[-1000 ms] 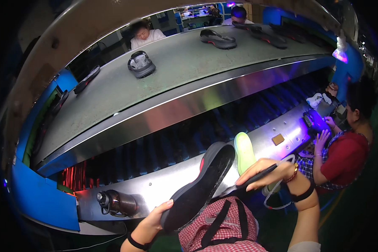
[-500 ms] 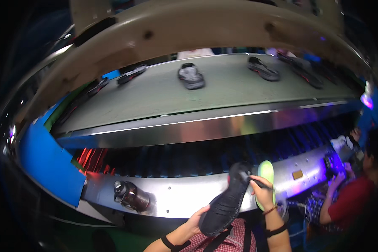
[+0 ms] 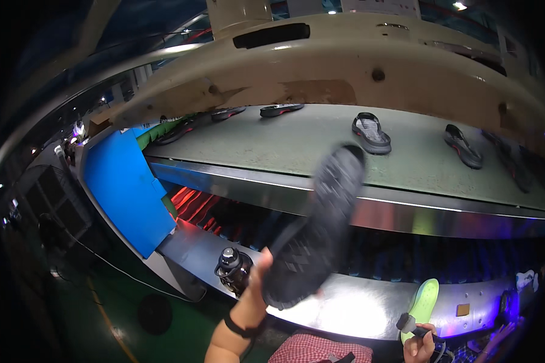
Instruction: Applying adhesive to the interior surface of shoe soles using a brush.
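Observation:
My left hand [image 3: 257, 287] grips a black shoe sole [image 3: 312, 242] by its near end. The sole is raised and tilted, its far end overlapping the conveyor's edge, and motion blurs it. At the lower right, my right hand [image 3: 419, 346] is closed round a brush [image 3: 407, 325] with a dark handle and a greyish head. Just behind that hand, a lime-green insole [image 3: 426, 300] lies on the metal ledge [image 3: 360, 305]. A dark bottle [image 3: 234, 270] stands on the ledge beside my left hand.
Several dark shoe soles [image 3: 372, 133] lie along the green conveyor belt [image 3: 309, 142]. Over it arches a beige housing [image 3: 345, 66]. A blue panel [image 3: 124, 190] closes the left end, near a red glow. On the ledge at right sits a small tan block [image 3: 462, 310]; another person's arm [image 3: 496, 336] is beyond.
My left hand has lifted the sole forward and away from my right hand. The right hand has drawn back with the brush. The whole view has swung left, and the belt's soles appear farther right.

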Demonstrator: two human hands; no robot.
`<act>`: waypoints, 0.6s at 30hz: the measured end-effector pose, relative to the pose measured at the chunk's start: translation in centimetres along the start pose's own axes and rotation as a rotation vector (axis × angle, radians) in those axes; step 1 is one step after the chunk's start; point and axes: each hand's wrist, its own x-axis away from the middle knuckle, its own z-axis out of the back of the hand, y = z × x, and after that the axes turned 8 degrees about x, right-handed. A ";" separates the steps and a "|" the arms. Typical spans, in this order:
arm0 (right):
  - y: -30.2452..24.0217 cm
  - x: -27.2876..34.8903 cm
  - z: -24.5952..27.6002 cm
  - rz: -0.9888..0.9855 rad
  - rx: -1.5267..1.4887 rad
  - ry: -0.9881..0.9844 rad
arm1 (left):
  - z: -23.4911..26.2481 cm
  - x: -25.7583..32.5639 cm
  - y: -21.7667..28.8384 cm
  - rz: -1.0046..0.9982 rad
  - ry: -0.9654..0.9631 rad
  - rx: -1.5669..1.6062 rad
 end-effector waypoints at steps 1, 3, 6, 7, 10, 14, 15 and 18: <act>-0.9 -0.2 -1.5 -0.186 -0.232 0.159 | 0.3 -1.7 2.5 -0.031 -0.023 0.026; 0.4 -1.6 1.5 -0.235 -0.314 0.035 | 1.5 -6.1 7.0 -0.209 -0.193 0.276; 1.8 -2.0 3.3 -0.301 -0.448 -0.201 | 3.7 -9.0 14.3 -0.791 0.242 0.574; 1.7 -2.2 3.4 -0.351 -0.500 -0.221 | 4.2 -9.6 14.6 -0.715 0.257 0.543; 1.5 -2.4 2.6 -0.062 0.142 -0.047 | 8.8 -11.2 12.2 -0.472 0.034 -0.230; 0.5 -2.2 2.0 0.510 1.881 -0.051 | 5.4 -13.3 2.8 -0.860 0.269 -1.723; 0.1 -2.3 2.1 0.401 1.988 -0.034 | 5.4 -14.0 1.6 -0.997 0.191 -2.090; 1.5 -3.2 5.3 0.514 2.066 -0.058 | 7.2 -16.4 -1.7 -1.161 0.288 -2.300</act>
